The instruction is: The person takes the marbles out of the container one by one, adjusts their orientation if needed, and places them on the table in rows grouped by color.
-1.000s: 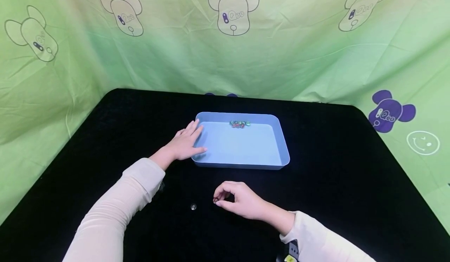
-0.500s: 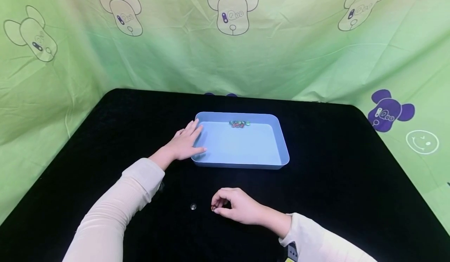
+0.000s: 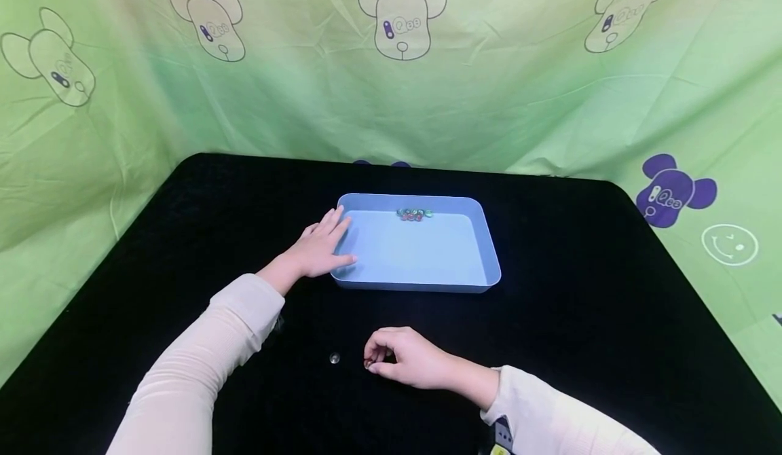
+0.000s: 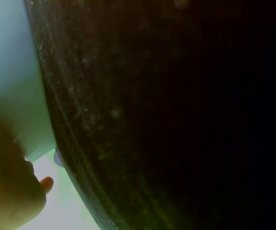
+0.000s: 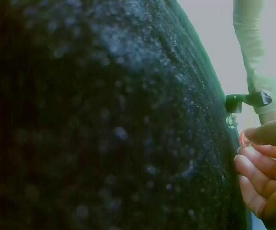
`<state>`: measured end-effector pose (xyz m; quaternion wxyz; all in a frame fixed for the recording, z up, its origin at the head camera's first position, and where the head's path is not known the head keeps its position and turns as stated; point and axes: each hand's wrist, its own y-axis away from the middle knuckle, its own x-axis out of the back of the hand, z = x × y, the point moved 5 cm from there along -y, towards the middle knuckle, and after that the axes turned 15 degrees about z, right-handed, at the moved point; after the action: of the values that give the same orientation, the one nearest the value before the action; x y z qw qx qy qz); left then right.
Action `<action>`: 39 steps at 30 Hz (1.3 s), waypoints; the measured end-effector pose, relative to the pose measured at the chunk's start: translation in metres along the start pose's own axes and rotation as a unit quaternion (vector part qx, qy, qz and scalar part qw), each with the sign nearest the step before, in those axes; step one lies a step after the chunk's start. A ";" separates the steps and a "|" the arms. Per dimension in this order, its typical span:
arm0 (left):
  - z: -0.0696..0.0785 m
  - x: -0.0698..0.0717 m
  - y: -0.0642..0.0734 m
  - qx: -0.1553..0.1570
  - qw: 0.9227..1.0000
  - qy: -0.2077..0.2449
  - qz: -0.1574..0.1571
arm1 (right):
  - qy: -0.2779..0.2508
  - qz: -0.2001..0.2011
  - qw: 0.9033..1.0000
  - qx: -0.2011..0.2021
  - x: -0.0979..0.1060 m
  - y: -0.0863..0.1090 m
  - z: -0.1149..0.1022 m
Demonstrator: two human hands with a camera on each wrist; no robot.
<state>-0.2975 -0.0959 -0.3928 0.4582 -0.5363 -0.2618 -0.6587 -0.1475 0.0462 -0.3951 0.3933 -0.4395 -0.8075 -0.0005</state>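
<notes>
A shallow blue tray [image 3: 421,258] lies on the black table, with several green and red glass marbles [image 3: 414,215] gathered against its far wall. My left hand [image 3: 314,248] rests on the tray's left rim, fingers spread. Nearer to me, my right hand [image 3: 406,358] pinches a reddish marble between thumb and fingertips, low over the table. The right wrist view shows this red marble [image 5: 244,139] partly covered by the fingers. A clear marble [image 3: 334,358] lies on the cloth just left of my right hand. In the left wrist view, part of the left hand [image 4: 13,187] shows beside the tray wall.
Black cloth [image 3: 580,292] covers the table to its rounded far corners. Green printed curtains [image 3: 501,102] hang behind and on both sides. Dark wrist gear [image 3: 502,434] sits under my right cuff.
My right hand has moved down and slightly left, toward the clear marble, with the red marble still pinched. My left hand stays at the tray's rim.
</notes>
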 end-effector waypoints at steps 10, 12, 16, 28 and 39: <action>0.001 0.001 0.000 0.000 1.000 0.001 -0.001 | 0.029 -0.019 0.999 0.013 -0.002 0.000 -0.001; 0.001 0.001 0.001 0.001 1.000 -0.001 -0.002 | 0.038 -0.023 0.999 0.012 -0.003 0.000 -0.001; 0.000 0.000 0.001 0.002 1.000 -0.004 -0.003 | 0.050 -0.033 0.998 0.011 -0.004 0.000 -0.001; 0.002 0.002 0.000 -0.001 1.000 0.001 -0.002 | 0.016 -0.058 0.998 -0.022 0.001 -0.002 0.001; 0.000 0.002 0.000 0.001 1.000 0.001 -0.002 | 0.005 -0.059 0.998 -0.029 0.010 -0.005 0.001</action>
<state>-0.2973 -0.0964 -0.3907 0.4573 -0.5351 -0.2631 -0.6598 -0.1548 0.0507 -0.3875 0.3835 -0.4025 -0.8298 -0.0488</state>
